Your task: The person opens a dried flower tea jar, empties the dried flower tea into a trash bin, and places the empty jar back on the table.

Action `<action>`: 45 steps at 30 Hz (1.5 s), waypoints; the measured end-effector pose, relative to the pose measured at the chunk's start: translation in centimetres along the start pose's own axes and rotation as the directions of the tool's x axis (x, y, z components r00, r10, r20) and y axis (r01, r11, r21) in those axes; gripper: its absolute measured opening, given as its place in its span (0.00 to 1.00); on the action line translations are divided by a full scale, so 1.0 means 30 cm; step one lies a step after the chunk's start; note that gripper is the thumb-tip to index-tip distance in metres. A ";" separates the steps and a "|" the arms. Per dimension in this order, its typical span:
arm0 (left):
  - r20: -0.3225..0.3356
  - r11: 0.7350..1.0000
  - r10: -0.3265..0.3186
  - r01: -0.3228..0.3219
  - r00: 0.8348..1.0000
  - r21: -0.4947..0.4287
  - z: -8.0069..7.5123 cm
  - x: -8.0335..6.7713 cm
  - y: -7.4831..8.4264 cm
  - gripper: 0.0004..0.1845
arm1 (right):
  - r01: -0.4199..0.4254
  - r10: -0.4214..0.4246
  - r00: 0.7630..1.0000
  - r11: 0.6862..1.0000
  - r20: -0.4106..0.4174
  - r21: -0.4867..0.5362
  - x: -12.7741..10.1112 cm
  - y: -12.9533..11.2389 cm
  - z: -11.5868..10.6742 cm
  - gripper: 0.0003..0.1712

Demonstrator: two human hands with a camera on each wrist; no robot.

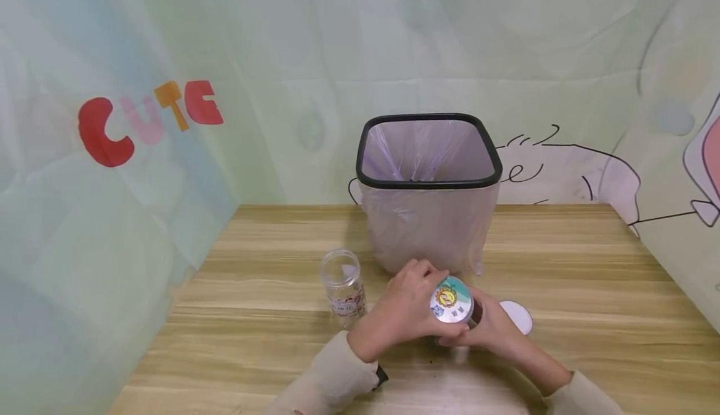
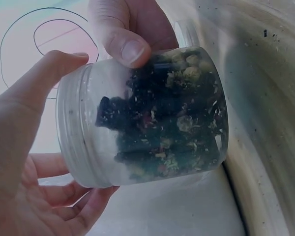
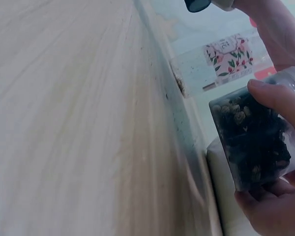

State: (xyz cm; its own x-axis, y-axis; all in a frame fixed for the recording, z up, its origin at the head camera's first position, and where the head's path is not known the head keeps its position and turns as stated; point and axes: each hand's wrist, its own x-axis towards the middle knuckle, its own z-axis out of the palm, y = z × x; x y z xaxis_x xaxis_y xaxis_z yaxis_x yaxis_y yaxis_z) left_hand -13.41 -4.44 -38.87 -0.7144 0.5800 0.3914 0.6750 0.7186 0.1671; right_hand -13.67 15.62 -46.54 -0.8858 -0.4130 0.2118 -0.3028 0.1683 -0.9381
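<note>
Both hands hold a clear plastic jar (image 2: pixel 162 113) whose contents are dark clumps, small pale dried buds and crumbs. Its round lid (image 1: pixel 452 300) carries a sunflower cartoon on white and teal. My left hand (image 1: pixel 407 309) curls its thumb and fingers around the lid's rim. Lower down, my right hand (image 1: pixel 492 324) grips the jar's body, with its thumb (image 2: pixel 130 49) pressed on the side. To the left stands a second clear jar (image 1: pixel 344 287), open at the top, with a pink floral label (image 3: pixel 231 58). A white disc (image 1: pixel 516 316) lies right of my right hand, partly hidden by it.
Behind the hands stands a bin (image 1: pixel 430 221) with a black rim and a clear plastic liner. Dark specks and crumbs lie on the wooden table (image 1: pixel 270 252). Printed cloth walls (image 1: pixel 292 59) enclose the back and sides.
</note>
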 end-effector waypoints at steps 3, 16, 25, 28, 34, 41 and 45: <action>-0.024 1.000 -0.008 0.008 1.000 0.017 -0.011 -0.005 0.002 0.45 | 0.013 -0.013 1.000 1.000 -0.022 0.000 0.005 -0.020 0.014 0.43; 0.010 0.997 -0.064 0.064 0.998 0.030 -0.080 -0.016 0.020 0.45 | 0.007 -0.019 0.994 0.994 -0.106 -0.108 -0.005 -0.074 0.048 0.46; 0.226 0.988 0.022 0.013 0.974 -0.151 -0.158 -0.001 -0.014 0.49 | 0.003 -0.002 1.000 0.997 0.017 -0.076 -0.003 -0.073 0.006 0.43; 0.261 0.982 0.103 -0.056 0.960 -0.182 -0.168 0.006 -0.026 0.49 | 0.024 -0.019 0.998 0.997 0.068 -0.071 -0.003 -0.072 -0.007 0.43; 0.315 0.976 0.175 -0.123 0.933 -0.179 -0.175 0.012 -0.024 0.44 | 0.074 -0.058 0.986 0.993 0.156 -0.093 -0.005 -0.078 -0.019 0.45; 0.370 0.989 0.143 -0.119 0.918 -0.086 -0.185 0.019 -0.010 0.44 | 0.097 -0.082 0.979 0.993 0.185 -0.073 -0.006 -0.084 -0.015 0.51; 0.368 0.989 0.147 -0.139 0.918 -0.049 -0.185 0.019 -0.005 0.45 | 0.120 -0.107 0.974 0.991 0.201 -0.055 -0.006 -0.081 -0.008 0.49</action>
State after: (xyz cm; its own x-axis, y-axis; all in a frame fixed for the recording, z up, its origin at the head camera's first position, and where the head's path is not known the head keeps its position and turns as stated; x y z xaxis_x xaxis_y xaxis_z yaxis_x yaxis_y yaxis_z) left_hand -12.90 -6.35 -33.66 -0.6242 0.7797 0.0506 0.7761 0.6112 0.1551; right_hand -12.86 15.50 -44.25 -0.7595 -0.5999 0.2517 -0.4259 0.1660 -0.8894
